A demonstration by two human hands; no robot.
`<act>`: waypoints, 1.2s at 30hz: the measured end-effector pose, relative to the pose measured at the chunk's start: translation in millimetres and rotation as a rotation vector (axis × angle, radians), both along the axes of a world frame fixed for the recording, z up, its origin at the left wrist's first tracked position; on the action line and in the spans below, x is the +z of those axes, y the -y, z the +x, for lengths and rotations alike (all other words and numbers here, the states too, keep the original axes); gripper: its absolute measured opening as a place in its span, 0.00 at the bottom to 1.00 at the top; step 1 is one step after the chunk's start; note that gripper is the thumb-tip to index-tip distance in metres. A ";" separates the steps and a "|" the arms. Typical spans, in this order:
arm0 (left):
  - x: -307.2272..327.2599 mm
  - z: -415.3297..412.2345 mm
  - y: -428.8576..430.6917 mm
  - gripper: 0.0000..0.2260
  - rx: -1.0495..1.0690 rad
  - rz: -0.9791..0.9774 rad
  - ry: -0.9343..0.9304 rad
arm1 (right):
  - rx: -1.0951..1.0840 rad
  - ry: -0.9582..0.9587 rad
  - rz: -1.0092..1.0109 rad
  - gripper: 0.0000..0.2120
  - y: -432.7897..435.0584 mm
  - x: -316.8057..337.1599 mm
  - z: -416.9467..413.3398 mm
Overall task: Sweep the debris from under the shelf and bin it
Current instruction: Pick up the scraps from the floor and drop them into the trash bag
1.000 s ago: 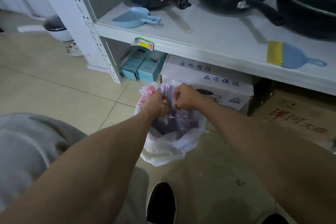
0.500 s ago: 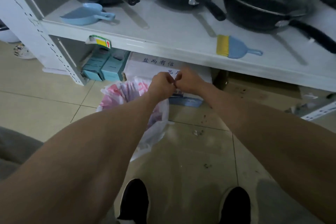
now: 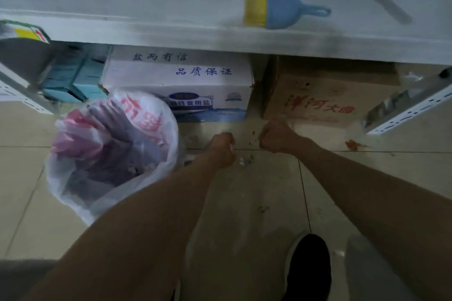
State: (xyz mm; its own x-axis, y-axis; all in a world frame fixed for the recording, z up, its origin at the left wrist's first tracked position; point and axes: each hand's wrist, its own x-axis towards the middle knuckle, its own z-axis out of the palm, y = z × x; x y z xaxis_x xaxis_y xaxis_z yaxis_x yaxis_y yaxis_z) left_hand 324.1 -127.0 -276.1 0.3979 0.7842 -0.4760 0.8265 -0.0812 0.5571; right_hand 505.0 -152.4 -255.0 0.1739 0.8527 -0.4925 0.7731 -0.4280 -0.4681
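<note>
Lying scattered, debris [image 3: 245,159] forms small pale specks.

Both fists, the left hand [image 3: 221,150] and right hand [image 3: 276,138], curl knuckles-up, hiding whatever they hold, and the pans along the top edge are cropped and blurred.

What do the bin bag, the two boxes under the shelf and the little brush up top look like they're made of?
Bin bag: thin, translucent white plastic film with red print, crinkled. White box and brown box: printed cardboard, matte, with folded edges. Brush: probably smooth moulded blue plastic, with yellow bristles.
</note>
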 end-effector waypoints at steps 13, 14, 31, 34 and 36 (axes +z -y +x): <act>-92.7 32.7 -13.1 0.26 -0.130 0.030 0.002 | 0.033 0.010 0.022 0.14 17.7 -120.4 -9.8; -95.9 34.1 -13.6 0.26 -0.140 0.042 -0.003 | 0.016 0.007 0.029 0.14 15.4 -122.3 -11.0; -101.8 29.1 0.0 0.07 -0.150 0.152 0.011 | -0.042 -0.020 0.008 0.03 16.0 -138.1 -22.7; -101.4 28.5 4.9 0.07 -0.117 0.111 0.035 | -0.019 -0.024 0.061 0.05 15.8 -138.5 -23.5; -101.0 27.7 8.0 0.07 -0.101 0.112 0.076 | -0.003 -0.028 0.084 0.05 17.3 -139.5 -23.3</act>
